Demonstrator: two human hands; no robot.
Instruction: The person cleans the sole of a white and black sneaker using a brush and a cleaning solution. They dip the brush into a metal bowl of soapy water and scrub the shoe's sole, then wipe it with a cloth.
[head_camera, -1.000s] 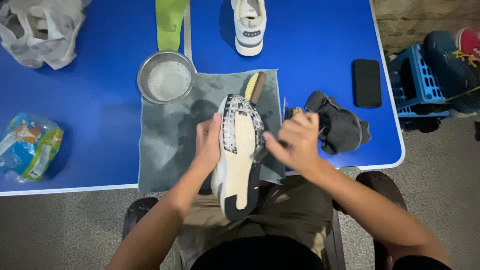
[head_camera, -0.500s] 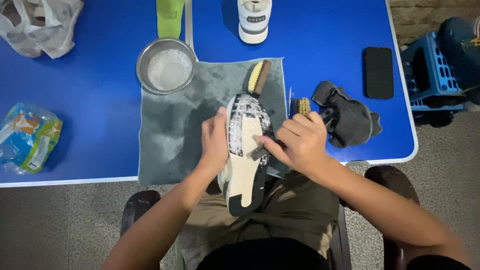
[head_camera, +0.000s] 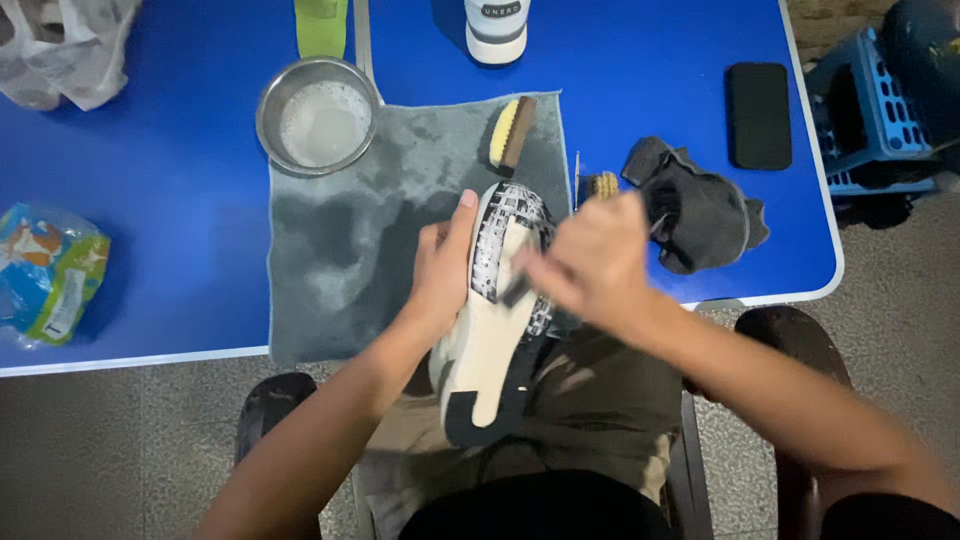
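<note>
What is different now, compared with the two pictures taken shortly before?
The right hand has moved left, from the shoe's right edge onto its sole, and is blurred with motion; whether it holds anything cannot be told. The left hand still grips the shoe on its left side, sole up, over the lap. The metal bowl, brush, grey towel, dark cloth and phone lie as before on the blue table.

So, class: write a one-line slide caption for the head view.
Left hand steadies an upturned sneaker over a grey towel while the blurred right hand works on its sole.
</note>
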